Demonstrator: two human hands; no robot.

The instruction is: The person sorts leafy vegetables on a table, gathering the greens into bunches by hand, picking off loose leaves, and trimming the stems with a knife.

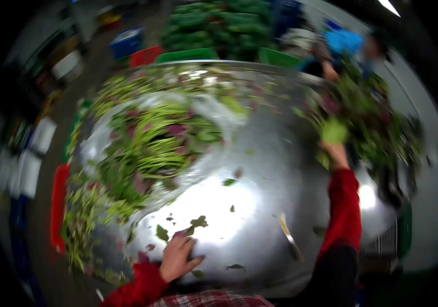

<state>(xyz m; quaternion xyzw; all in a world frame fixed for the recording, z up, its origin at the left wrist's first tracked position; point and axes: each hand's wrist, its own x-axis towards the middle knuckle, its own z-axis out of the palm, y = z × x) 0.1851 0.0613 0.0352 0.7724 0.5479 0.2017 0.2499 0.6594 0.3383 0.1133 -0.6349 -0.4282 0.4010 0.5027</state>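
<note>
My left hand [177, 259] rests low over the metal table [270, 179], fingers pressed together near a few loose leaves [198, 221]; what it holds, if anything, is hidden. Farther out on the right, my right hand [335, 152] reaches into a big heap of leafy greens [372, 112] and is closed on a bunch of stems [333, 131]. Left of centre, a pile of trimmed green and purple stems [165, 140] lies on a clear plastic sheet [198, 176]. Between my arms lies a knife [290, 238].
A person [326, 51] works at the far right corner. Green sacks [216, 28] stack behind the table. Trimmings [78, 220] lie along its left side, beside a red crate [60, 210]. A blue crate [127, 42] stands at the back left.
</note>
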